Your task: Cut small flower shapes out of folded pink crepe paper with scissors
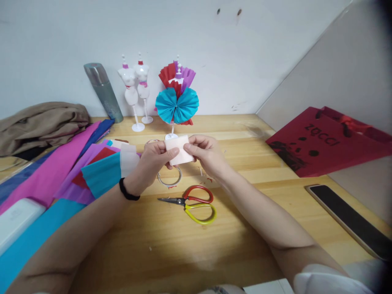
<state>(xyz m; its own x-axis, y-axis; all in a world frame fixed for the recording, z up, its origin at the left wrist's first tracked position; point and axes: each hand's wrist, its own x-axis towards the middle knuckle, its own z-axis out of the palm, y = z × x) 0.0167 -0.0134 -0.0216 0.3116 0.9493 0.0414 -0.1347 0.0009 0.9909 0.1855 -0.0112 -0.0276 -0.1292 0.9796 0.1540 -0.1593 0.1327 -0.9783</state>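
A small pale pink square, which looks like folded paper [179, 150], is held up between my two hands above the table. My left hand [153, 160] pinches its left side, thumb in front. Its right edge is gripped by my right hand [207, 152], also with the thumb in front. Just below lies a roll of tape [170, 177], partly covered by my left hand. Nearer to me rest scissors [186, 202] with one red and one yellow handle, blades pointing left. Behind the paper stands a small white dress form [172, 130] wearing blue, red and purple pleated paper [177, 105].
Two bare white dress forms [131, 96] and a grey-green bottle [104, 92] stand by the wall. Coloured paper sheets [102, 169] and brown cloth [45, 124] cover the left side. At right are a red paper bag [324, 141] and a phone [349, 218].
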